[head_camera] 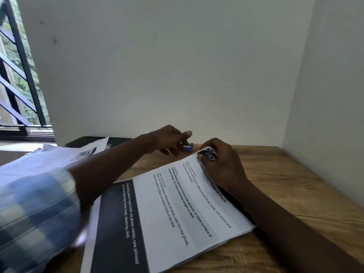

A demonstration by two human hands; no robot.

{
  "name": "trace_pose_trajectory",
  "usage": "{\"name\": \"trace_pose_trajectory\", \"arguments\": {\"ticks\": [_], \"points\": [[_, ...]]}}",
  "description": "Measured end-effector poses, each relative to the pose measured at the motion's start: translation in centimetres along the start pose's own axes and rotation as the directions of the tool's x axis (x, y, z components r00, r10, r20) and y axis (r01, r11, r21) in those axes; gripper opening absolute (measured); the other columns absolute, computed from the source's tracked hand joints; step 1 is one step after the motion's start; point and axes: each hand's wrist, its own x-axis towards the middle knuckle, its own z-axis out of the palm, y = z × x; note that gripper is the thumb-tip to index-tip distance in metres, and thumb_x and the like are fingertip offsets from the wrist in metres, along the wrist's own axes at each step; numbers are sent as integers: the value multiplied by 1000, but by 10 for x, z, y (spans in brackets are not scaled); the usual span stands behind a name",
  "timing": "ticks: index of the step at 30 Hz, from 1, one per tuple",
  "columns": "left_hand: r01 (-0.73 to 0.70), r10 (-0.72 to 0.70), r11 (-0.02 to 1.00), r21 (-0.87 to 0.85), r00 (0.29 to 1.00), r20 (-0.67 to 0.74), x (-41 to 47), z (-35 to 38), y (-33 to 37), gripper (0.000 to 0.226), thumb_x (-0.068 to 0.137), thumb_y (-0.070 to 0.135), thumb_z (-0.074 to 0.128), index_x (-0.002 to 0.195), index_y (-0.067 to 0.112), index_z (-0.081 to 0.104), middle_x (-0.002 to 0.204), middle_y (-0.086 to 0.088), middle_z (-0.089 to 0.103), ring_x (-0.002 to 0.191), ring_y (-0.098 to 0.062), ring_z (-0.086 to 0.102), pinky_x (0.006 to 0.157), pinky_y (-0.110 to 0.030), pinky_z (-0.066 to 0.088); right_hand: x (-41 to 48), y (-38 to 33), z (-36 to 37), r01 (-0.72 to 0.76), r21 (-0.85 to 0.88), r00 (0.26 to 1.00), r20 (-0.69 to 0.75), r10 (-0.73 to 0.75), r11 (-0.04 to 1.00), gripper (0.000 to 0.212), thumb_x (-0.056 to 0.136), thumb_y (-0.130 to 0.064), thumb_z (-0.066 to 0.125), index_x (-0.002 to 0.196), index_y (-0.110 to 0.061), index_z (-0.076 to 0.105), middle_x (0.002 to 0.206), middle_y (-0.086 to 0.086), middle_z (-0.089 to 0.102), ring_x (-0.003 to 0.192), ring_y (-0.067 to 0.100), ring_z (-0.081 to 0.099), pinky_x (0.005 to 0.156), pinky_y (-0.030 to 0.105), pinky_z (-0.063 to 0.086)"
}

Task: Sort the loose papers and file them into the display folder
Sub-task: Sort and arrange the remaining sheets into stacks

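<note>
Wooden desk holds the printed sheets centre-frame, right hand fingers clamped round their curled far corner, left hand mid-frame by the wall, fingers loosely apart beside a small blue object, more loose papers on a black folder at left.

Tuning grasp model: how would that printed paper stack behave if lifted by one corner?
Probably floppy: the corner under the right hand already curls up off the paper stack. Likely fans apart: separate sheet edges show at its near end.
</note>
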Motion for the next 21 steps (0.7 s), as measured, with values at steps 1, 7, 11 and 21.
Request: {"name": "trace_pose_trajectory", "arguments": {"ticks": [1,7,11,21], "points": [[16,-15,1000,-15,994,109,-16,-2,8,60,95,71,52,106,19,78,103,-1,79,90,-18,75,84,-35,57,0,-3,-3,15,24,1000,-25,-15,1000,11,85,-25,71,90,-31,64,86,-18,71,83,5,66,77,37,55],[-196,180,979,56,959,217,-85,-7,5,28,93,27,77,115,10,73,108,-3,79,95,-17,76,87,-35,61,-6,-35,-17,101,-22,979,-176,-103,995,18,89,-31,71,105,-34,64,95,-16,73,91,13,69,82,40,55],[-187,176,979,-88,978,-116,-118,-36,10,21,93,12,75,107,-3,73,106,-17,77,87,-20,74,79,-37,62,-16,-77,-15,267,-186,872,-371,-319,946,43,89,-32,61,130,-24,57,123,-1,63,112,25,59,98,47,42],[271,-273,960,-65,867,-416,-208,-175,-61,39,68,25,78,102,7,69,103,-17,74,83,-27,69,73,-43,59,-64,-160,77,-141,138,979,165,117,980,27,94,-40,67,112,-29,50,113,-3,59,105,20,60,85,35,46]]}}
